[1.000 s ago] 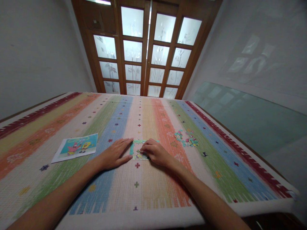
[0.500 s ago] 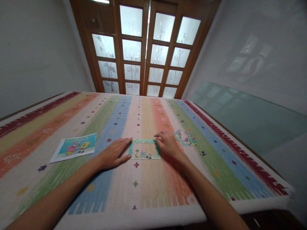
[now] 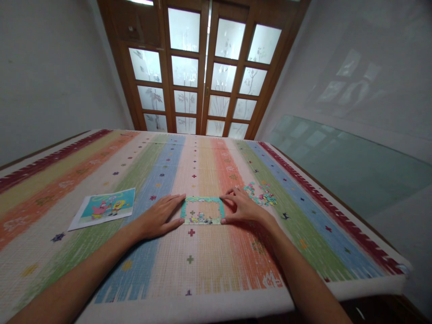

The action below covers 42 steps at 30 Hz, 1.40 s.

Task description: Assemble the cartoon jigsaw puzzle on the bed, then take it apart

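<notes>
A rectangular jigsaw puzzle border (image 3: 202,199) lies flat on the cloth, its middle showing bare fabric. Along its near side are small coloured figures; the other sides are mostly turquoise. My left hand (image 3: 164,217) rests at the border's left side, thumb at the near corner and fingers at the far one, spread apart. At the right side, my right hand (image 3: 243,208) touches the far corner with its fingertips and the near corner with its thumb, the fingers apart. A pile of loose jigsaw pieces (image 3: 266,197) lies just beyond my right hand, partly hidden by it.
To the left lies a printed cartoon picture (image 3: 107,208) on white paper. A striped tablecloth (image 3: 209,265) covers the table. Glass-paned wooden doors (image 3: 202,72) stand behind it, and a greenish glass panel (image 3: 344,157) leans along the right wall.
My right hand has shifted slightly right and opened, its thumb now showing at the near right corner. The border's right side has come into view. My left hand stays in place.
</notes>
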Each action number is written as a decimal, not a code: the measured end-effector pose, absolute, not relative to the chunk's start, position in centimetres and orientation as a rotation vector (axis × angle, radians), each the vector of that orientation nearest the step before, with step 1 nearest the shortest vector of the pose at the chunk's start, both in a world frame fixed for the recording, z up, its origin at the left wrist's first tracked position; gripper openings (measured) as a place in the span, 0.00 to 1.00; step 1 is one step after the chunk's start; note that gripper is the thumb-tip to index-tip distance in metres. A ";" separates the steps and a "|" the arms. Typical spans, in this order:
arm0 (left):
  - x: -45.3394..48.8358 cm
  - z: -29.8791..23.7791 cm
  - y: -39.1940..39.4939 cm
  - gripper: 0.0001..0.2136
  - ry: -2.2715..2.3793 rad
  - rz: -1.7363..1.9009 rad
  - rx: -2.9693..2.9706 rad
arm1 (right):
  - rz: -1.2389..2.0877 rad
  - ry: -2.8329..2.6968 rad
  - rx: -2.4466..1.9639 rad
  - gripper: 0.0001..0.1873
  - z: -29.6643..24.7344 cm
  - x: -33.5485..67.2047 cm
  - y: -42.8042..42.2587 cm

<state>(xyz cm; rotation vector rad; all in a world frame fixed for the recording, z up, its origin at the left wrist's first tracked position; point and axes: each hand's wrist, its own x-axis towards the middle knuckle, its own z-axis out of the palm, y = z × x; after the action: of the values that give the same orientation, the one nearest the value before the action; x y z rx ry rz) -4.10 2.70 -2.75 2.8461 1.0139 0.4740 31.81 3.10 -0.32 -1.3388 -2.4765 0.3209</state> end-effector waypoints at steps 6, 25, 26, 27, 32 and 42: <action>-4.1 -2.6 2.7 0.30 0.985 0.490 2.863 | 0.309 -2.504 -1.328 0.39 -0.2 31.7 2.8; -4.0 -2.7 2.5 0.31 0.988 0.523 2.860 | -0.142 -1.869 -2.028 0.16 -2.5 39.7 6.6; -4.0 -2.7 2.5 0.31 0.991 0.526 2.854 | -0.122 -1.875 -2.019 0.15 -2.6 39.9 6.7; -4.0 -2.7 2.4 0.32 0.994 0.528 2.849 | -0.105 -1.880 -2.008 0.14 -2.6 40.0 6.9; -3.9 -2.4 2.3 0.32 0.995 0.544 2.832 | -0.002 -1.873 -1.942 0.13 -2.4 40.2 7.3; -3.9 -2.4 2.3 0.31 0.989 0.538 2.787 | 0.266 -1.656 -1.845 0.08 -1.2 40.5 7.0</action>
<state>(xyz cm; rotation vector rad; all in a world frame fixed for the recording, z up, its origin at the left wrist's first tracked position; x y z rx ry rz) -3.89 2.26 -2.37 2.7872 0.9891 0.5382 40.47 6.97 -1.20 -1.8450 -1.6556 0.2661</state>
